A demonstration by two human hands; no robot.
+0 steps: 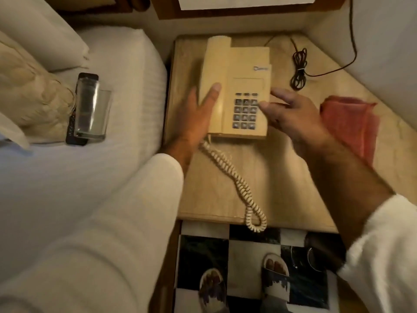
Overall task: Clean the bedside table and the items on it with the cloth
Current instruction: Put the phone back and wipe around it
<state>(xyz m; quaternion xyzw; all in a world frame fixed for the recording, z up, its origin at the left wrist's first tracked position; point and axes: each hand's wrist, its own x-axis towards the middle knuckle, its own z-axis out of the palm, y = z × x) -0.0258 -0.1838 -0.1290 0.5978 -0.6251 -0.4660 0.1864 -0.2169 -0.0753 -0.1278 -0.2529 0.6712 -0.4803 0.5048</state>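
Note:
A cream corded telephone (pixel 239 86) sits on the pale bedside table (pixel 282 190), its handset in the cradle on the left side. Its coiled cord (pixel 237 184) runs down to the table's front edge. My left hand (pixel 196 118) lies flat against the phone's left side, fingers on the handset. My right hand (pixel 291 111) hovers at the phone's right edge with fingers spread beside the keypad; contact is unclear. A red cloth (pixel 354 123) lies folded on the table to the right, held by neither hand.
A bundled black cable (pixel 299 68) lies at the table's back right. On the bed (pixel 126 91) to the left lie a clear glass (pixel 90 109) on its side and a remote under it, next to pillows (pixel 33 41). Checkered floor (pixel 248 256) and my slippered feet show below.

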